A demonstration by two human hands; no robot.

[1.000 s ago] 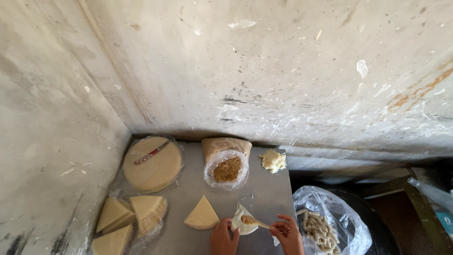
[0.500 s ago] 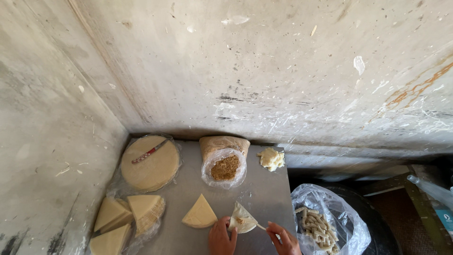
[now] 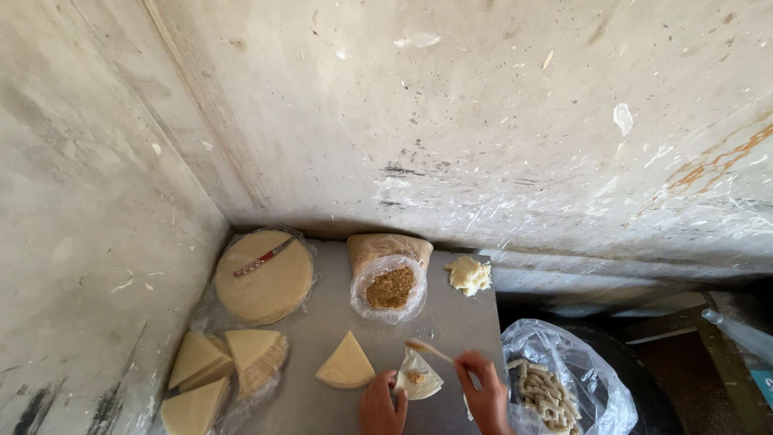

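Right hand [image 3: 483, 395] gripped a thin stick [image 3: 428, 349], its tip apparently over the filling-dotted wrapper [image 3: 419, 377] pinched by the left hand [image 3: 381, 405].

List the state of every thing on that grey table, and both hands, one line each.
Filling bag: open, rim rolled down.
Round wrapper stack: whole, knife on top.
Wedge stack: cut, lying flat.
Wrapper piece: filling on it, under left hand.
Right hand: gripping thin stick.
Dough lump: untouched.
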